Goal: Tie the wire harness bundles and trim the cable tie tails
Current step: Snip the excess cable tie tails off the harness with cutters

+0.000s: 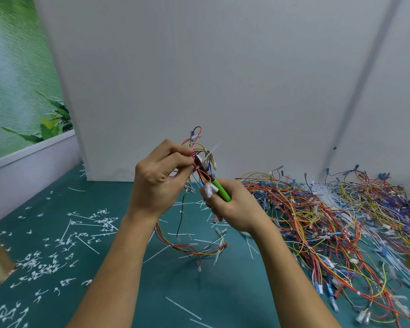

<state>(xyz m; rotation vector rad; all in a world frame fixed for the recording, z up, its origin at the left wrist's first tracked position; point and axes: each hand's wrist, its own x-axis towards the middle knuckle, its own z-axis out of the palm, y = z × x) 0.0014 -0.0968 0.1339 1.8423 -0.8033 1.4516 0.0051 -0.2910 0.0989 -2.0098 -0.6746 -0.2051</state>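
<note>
Right hand (pixel 232 209) grips green-handled cutters (pixel 220 188), their jaws at the wire harness (pixel 197 150) pinched by the left hand (pixel 159 178).

My left hand (pixel 162 176) pinches a wire harness bundle (pixel 194 147), held raised above the green mat (pixel 199 292). My right hand (pixel 232 207) grips the green-handled cutters (pixel 219 189), whose head lies against the bundle just beside my left fingertips. A white cable tie tail (pixel 214 147) projects up and to the right near the cutter head. Loose wires hang from the bundle to the mat. A pile of harnesses (pixel 329 221) lies at right. Cut tie tails (pixel 45 256) are scattered at left. A white panel (pixel 199 67) stands behind.
</note>
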